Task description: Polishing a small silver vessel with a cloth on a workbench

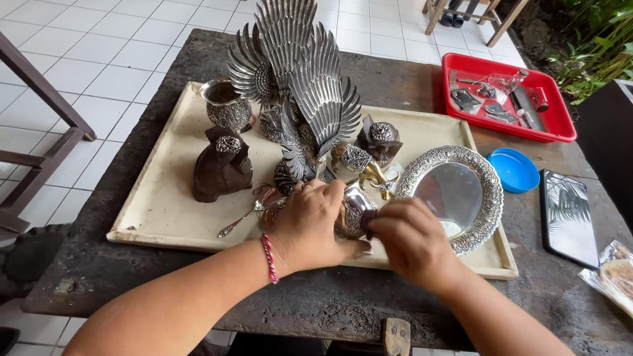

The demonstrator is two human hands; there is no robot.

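Observation:
My left hand [310,224] wraps around a small ornate silver bowl [351,217] at the front of a cream tray [165,211]. My right hand [409,237] pinches a small dark piece against the bowl's side. A red cord bracelet sits on my left wrist. Just beyond the hands stand a tall silver winged bird figure [300,86] and a small gold-coloured figure [376,177]. A silver spoon [242,219] lies left of my left hand.
On the tray also stand a dark wooden figure [221,168], a silver cup [226,104], a lidded dark box [381,140] and an embossed silver plate [455,194]. Right of the tray lie a blue lid [514,170], a red tray of tools [560,122] and a phone [568,211].

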